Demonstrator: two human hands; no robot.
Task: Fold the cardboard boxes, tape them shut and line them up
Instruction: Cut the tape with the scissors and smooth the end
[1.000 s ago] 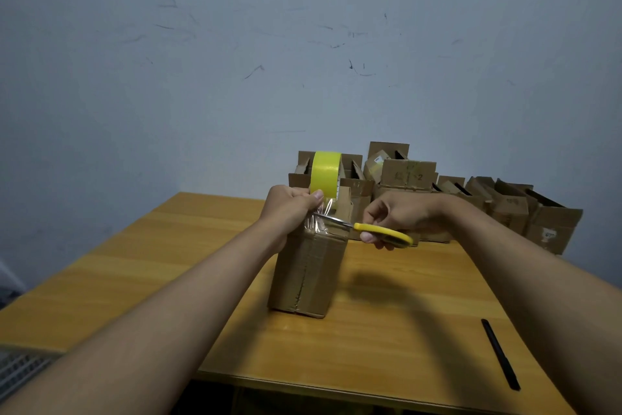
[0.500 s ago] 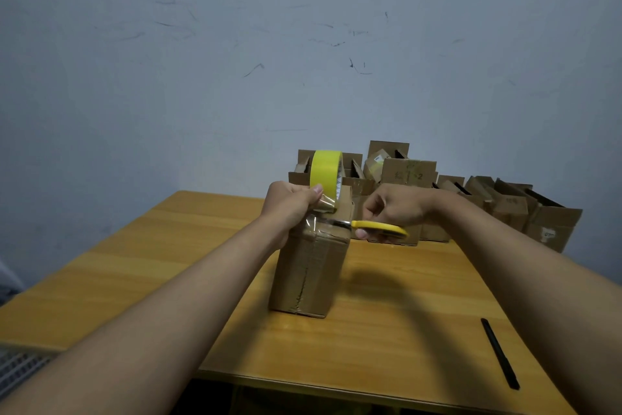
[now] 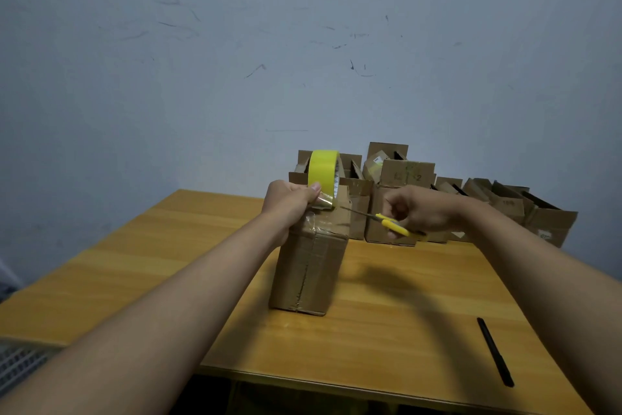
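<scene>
We are cutting tape: our left hand (image 3: 290, 200) grips the tape roll (image 3: 322, 171) atop the box (image 3: 311, 266), our right hand (image 3: 424, 211) grips the scissors (image 3: 387, 221); next, press the end flat.

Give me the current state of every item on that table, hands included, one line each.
Left hand: grips the tape roll.
Tape roll: upright above the box, loose end peeled.
Box: standing on end, seam taped.
Right hand: holds the scissors.
Scissors: blades pointing at the tape.
Boxes at the back: several with flaps open.
Pen: lying untouched.
</scene>
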